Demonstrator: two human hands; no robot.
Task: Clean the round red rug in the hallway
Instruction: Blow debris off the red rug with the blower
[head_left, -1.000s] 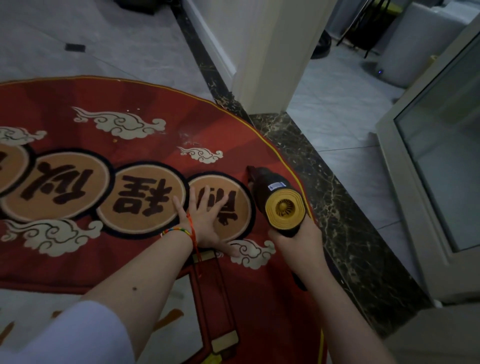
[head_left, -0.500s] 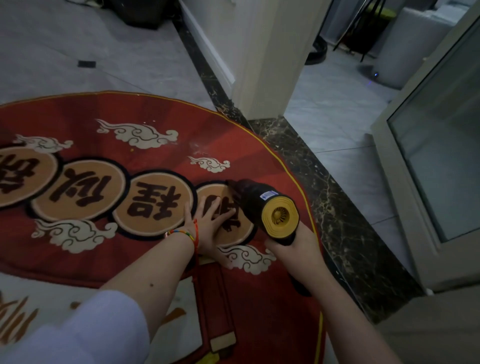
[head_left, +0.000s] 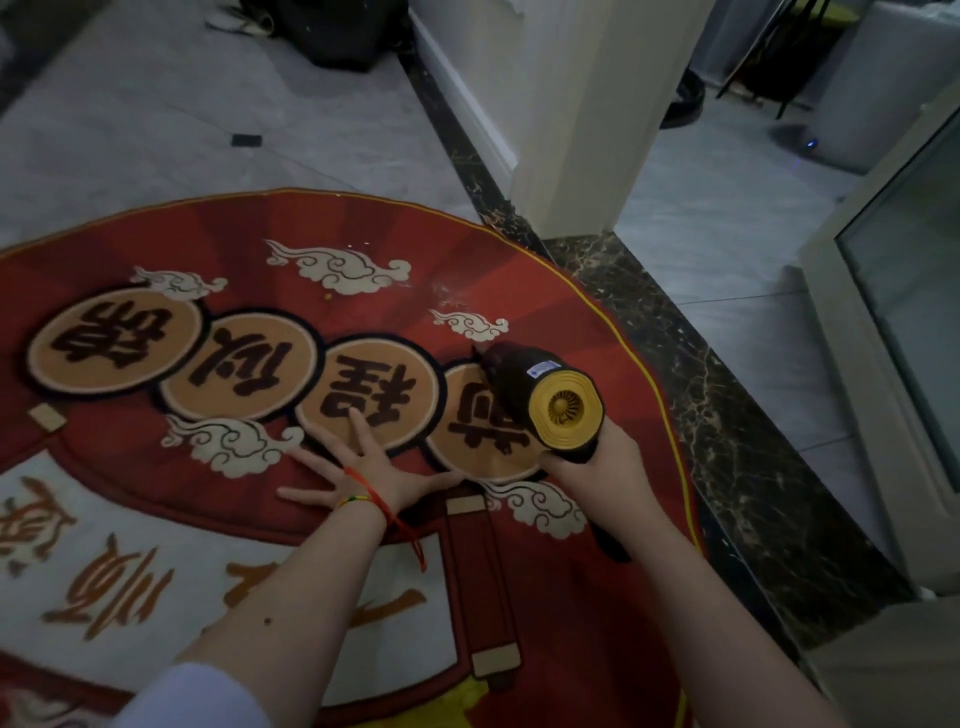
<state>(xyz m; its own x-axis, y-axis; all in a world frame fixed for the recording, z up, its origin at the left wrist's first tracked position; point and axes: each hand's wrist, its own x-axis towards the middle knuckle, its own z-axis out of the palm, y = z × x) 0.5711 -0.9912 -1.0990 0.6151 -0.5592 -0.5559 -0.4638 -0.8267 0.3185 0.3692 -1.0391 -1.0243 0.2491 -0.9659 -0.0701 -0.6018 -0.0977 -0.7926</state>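
The left hand (head_left: 371, 480), fingers spread flat, had been shifted leftward on the round red patterned rug (head_left: 582, 613); the black yellow-ended handheld vacuum (head_left: 540, 397), gripped by the right hand (head_left: 597, 467), was advanced, suggesting ongoing cleaning.

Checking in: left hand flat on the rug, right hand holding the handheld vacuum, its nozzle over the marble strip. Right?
Not quite. The head view shows the vacuum nozzle over the rug, not the marble strip. Left hand lies flat on the rug; right hand holds the vacuum.
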